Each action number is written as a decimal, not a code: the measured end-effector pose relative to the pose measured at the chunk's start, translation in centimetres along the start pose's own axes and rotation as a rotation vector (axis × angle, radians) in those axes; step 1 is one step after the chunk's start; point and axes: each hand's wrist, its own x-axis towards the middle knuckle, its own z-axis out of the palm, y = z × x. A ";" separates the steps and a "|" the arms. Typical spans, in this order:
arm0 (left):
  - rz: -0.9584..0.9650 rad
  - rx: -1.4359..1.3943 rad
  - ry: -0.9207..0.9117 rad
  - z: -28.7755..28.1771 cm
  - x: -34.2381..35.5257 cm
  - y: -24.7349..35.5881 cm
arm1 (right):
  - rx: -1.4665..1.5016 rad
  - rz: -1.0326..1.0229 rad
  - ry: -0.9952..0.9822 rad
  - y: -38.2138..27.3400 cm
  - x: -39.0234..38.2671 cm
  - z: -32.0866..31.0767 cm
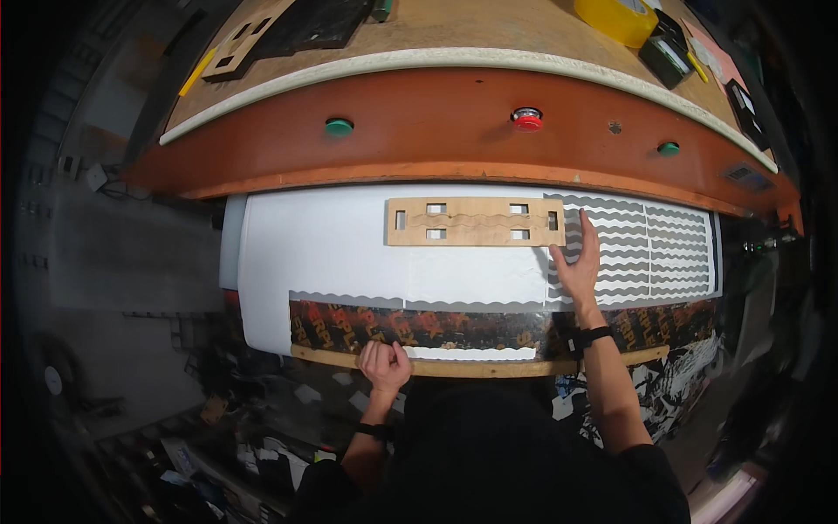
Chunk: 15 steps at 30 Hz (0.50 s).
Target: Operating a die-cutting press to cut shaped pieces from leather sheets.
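A flat wooden cutting die (476, 237) with rectangular openings and wavy lines along it lies on a white sheet (327, 236). My right hand (579, 266) is at the die's right end, fingers stretched out and apart, thumb by its lower right corner; whether the thumb touches cannot be made out. Under that hand and to its right, the sheet has rows of wavy cut-outs. My left hand (382, 365) is curled closed at the wooden front strip (480, 370), next to the left end of a narrow white wavy strip (471, 354). What its fingers hold, if anything, is hidden.
Beyond the sheet rises an orange machine beam (419, 131) with a red button (527, 120) and green buttons (339, 127). On its top lie another wooden die (249, 39), yellow tape (618, 19) and a dark box (667, 54). White scraps (646, 393) are heaped below the front edge.
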 end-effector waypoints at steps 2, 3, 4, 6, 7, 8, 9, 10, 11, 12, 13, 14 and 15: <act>0.028 0.010 0.065 0.3 -0.4 0.0 | 0.009 -0.011 0.011 0.4 -0.3 0.0; 0.021 0.015 0.078 0.2 -1.0 -0.2 | 0.023 -0.008 0.022 0.6 -0.6 0.3; 0.035 0.005 0.107 0.4 -1.4 -0.1 | 0.047 0.019 0.035 1.1 -1.0 0.4; 0.060 -0.015 0.141 0.5 -1.7 0.0 | 0.046 0.005 0.055 2.2 -1.6 0.8; 0.056 -0.013 0.155 0.6 -1.4 -0.2 | 0.053 -0.002 0.072 2.2 -1.4 1.0; 0.070 -0.013 0.172 0.7 -1.1 -0.5 | 0.090 0.019 0.048 2.3 -1.0 1.0; 0.088 -0.026 0.187 1.1 -0.8 -0.5 | 0.082 0.007 0.055 3.2 -0.5 0.8; 0.090 -0.047 0.196 1.8 -0.8 -0.1 | 0.050 0.032 0.085 4.7 -0.3 0.1; 0.042 -0.071 0.179 2.0 -1.2 0.3 | 0.027 0.057 0.106 5.4 -1.0 -0.5; -0.008 -0.087 0.176 2.4 -1.4 0.5 | 0.030 0.052 0.133 5.3 -1.4 -1.3; -0.015 -0.081 0.194 2.1 -1.9 0.3 | 0.036 0.032 0.129 4.3 -2.4 -1.7; -0.042 -0.054 0.173 1.9 -2.4 0.3 | 0.078 0.028 0.121 3.4 -3.6 -2.3; -0.073 -0.025 0.151 1.8 -2.8 0.0 | 0.122 0.023 0.109 1.9 -4.8 -2.9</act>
